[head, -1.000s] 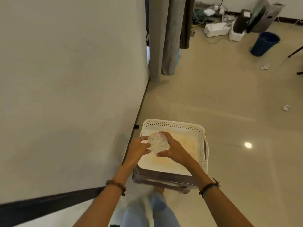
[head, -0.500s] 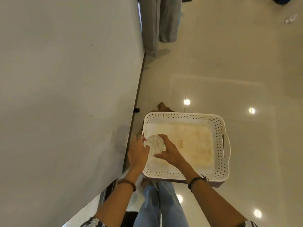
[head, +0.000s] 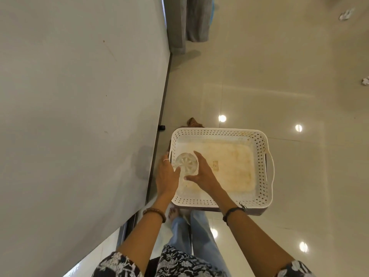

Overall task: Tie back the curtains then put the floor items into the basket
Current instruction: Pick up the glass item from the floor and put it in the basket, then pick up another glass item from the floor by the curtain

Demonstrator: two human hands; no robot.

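Cupping a clear ribbed bowl between left hand and right hand inside the white perforated basket.

— Where's the clear plastic bottle?
— Bottom end up, over the left end of the white perforated basket, held between both hands.
— The basket?
— Stained floor, handle cutouts at each end. 2 crumpled papers lie well beyond it.
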